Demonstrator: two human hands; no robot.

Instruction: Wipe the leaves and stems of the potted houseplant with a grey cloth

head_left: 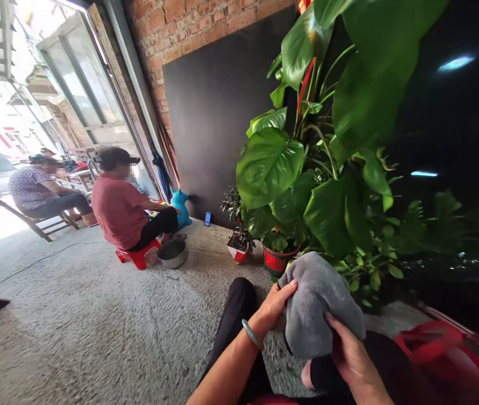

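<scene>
A grey plush cloth [317, 304] hangs bunched between my hands, above my lap. My left hand [275, 306], with a pale bangle [251, 334] at the wrist, grips its left edge, thumb on top. My right hand [349, 349] pinches the lower right part, with the thumb pressed into the fabric and the other fingers mostly hidden behind it. Just beyond the cloth stands a tall plant with broad green leaves [269, 163] in a red and dark green pot [279, 259].
A person in a red shirt [117, 202] sits on a red stool [138, 256] beside a metal basin [172, 254]. Another person [37, 188] sits farther left. A small potted plant [238, 250], a phone [208, 218] and a blue animal toy [180, 207] stand near the dark panel [222, 112].
</scene>
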